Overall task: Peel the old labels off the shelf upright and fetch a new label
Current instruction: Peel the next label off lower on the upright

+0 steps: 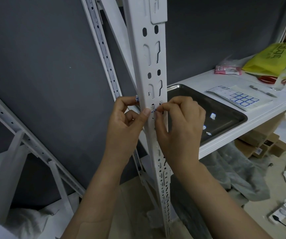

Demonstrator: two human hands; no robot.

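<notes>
The white slotted metal shelf upright (149, 80) stands with free air either side; a label sheet (238, 98) lies beside the smooth steel tray (225, 109). The left hand (123, 121) grips the upright's edge; the right hand (180, 123) pinches the blue-inked old label (153, 109) on its face.

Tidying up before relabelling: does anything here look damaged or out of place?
The old label on the shelf upright looks torn and partly lifted, pinched by the right hand. Three small torn label scraps lie loose in the steel tray.
</notes>
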